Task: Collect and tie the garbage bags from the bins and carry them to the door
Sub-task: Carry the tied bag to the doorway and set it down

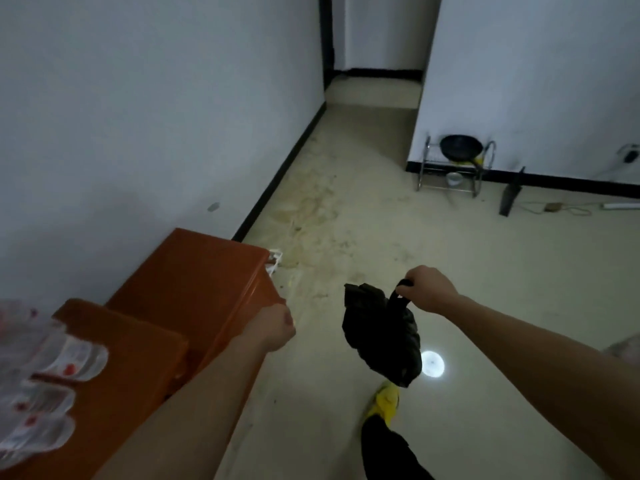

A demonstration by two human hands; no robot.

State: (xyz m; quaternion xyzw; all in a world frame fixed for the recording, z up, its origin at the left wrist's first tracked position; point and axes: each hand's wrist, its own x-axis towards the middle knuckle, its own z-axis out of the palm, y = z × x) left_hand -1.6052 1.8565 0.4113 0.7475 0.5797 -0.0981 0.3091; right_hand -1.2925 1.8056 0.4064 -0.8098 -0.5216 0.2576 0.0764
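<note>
Right hand (pixel 427 289): the black garbage bag (pixel 377 334) is being gripped by its top loop.
Bag position: it is being held hanging above the floor (pixel 485 271), right of the orange cabinet (pixel 194 278).
Left hand (pixel 272 327): being held curled into a fist, nothing grasped.

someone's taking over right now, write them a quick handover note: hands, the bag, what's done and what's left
Right hand: grips the top loop of the small black plastic garbage bag, which hangs free in the air.
Left hand: curled in a fist, holding nothing, beside the orange wooden cabinet.
Done: one bag is out of its bin, top gathered; I cannot tell whether it is knotted.
Left: carry it to the door, probably through the narrow passage ahead. No bins or other bags are in view.
</note>
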